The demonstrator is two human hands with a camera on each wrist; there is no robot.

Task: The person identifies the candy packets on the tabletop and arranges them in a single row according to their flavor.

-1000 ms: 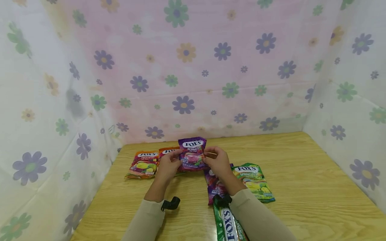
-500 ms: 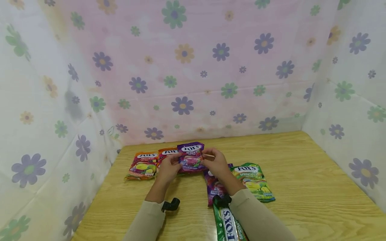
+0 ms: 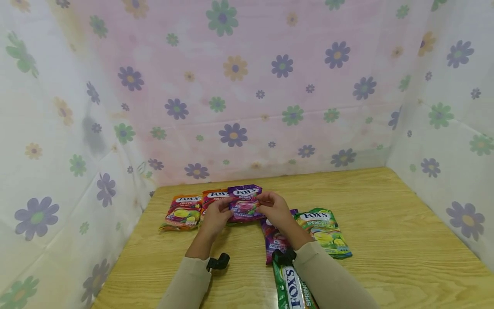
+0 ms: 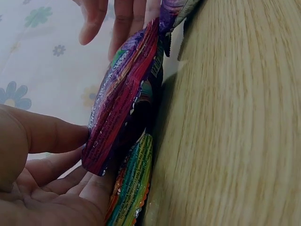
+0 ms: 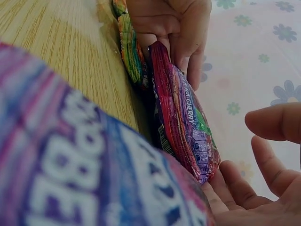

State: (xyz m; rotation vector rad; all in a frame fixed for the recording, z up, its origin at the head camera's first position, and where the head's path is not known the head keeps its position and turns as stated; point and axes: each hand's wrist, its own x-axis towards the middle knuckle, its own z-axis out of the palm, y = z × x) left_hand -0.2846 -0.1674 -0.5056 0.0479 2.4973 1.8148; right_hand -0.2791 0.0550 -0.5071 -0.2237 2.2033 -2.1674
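Note:
A purple FOX'S berries candy bag (image 3: 246,205) stands upright among the packs at the back of the table. My left hand (image 3: 217,214) pinches its left edge, thumb in front and fingers behind, as the left wrist view shows the thumb on the candy bag (image 4: 124,103). At the opposite edge is my right hand (image 3: 275,210). In the right wrist view the right hand's thumb (image 5: 277,123) stands off the bag while its fingers (image 5: 235,188) touch the edge. Another purple candy bag (image 3: 273,240) lies partly hidden under the right forearm.
Two orange-topped FOX'S fruits bags, one at far left (image 3: 183,212) and one beside it (image 3: 214,195), sit left of the berries bag. Green spring tea bags lie to the right (image 3: 324,231) and near the front (image 3: 291,287). Flowered cloth (image 3: 254,107) encloses the wooden table (image 3: 386,240).
The berries candy bag has come down a little, with both hands following it. It now sits level with the fruits bags. The other bags have stayed in place.

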